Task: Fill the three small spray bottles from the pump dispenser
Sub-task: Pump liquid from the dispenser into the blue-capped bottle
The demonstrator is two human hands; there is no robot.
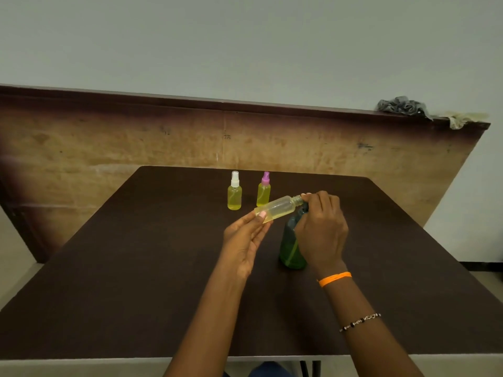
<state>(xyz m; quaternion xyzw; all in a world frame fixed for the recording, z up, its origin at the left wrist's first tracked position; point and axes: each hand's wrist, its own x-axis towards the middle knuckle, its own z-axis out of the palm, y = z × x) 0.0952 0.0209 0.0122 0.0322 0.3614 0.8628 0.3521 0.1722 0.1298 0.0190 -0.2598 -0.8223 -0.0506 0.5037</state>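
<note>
Though the right hand (321,229) hides the top of the green pump dispenser (291,246), its fingers curl over it. Three spray bottles show: white-capped (234,195) and pink-capped (263,194) upright on the table (136,268), and an uncapped one (277,209), tilted, pinched by the left hand (245,238).

The left hand (245,235) is raised palm-up, thumb and fingers pinching. The right hand (321,229), beside it, curls downward, its fingertips apparently pressing; both forearms extend forward.
</note>
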